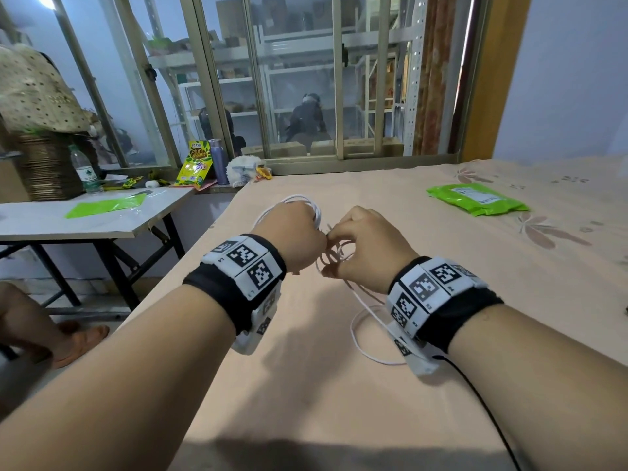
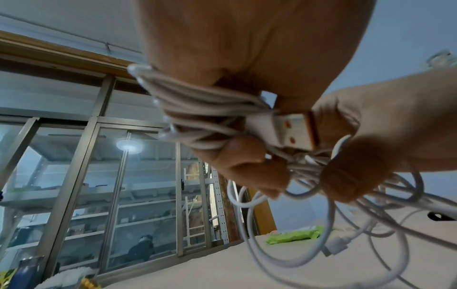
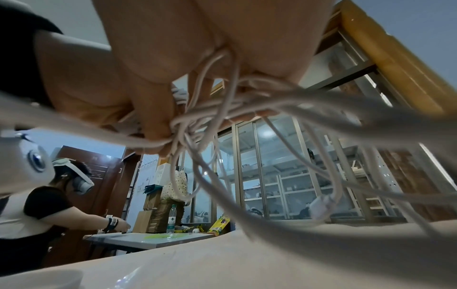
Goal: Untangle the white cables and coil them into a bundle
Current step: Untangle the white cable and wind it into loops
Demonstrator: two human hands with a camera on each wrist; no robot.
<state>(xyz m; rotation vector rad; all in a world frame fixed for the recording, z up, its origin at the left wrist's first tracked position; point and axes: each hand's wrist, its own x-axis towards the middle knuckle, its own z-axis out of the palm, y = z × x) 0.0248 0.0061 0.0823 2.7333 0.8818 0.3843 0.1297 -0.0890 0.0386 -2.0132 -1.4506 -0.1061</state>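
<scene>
White cables point(image 1: 360, 321) hang in loose loops between my two hands above the peach bed sheet point(image 1: 306, 385). My left hand point(image 1: 294, 229) grips a coiled bunch of cable point(image 2: 197, 105) wound round its fingers, with a white USB plug point(image 2: 291, 133) pressed at its thumb. My right hand point(image 1: 365, 243) pinches tangled strands point(image 3: 197, 117) right beside the left hand. Loose loops point(image 2: 309, 234) trail down to the sheet, and a second connector point(image 3: 321, 207) dangles from them. The fingertips of both hands are hidden in the head view.
A green plastic packet point(image 1: 475, 198) lies at the far right of the bed. To the left stands a folding table point(image 1: 85, 222) with a bottle point(image 1: 85, 171) and a basket point(image 1: 44, 164). Another person point(image 3: 49, 205) works at it. A window point(image 1: 299, 79) is behind.
</scene>
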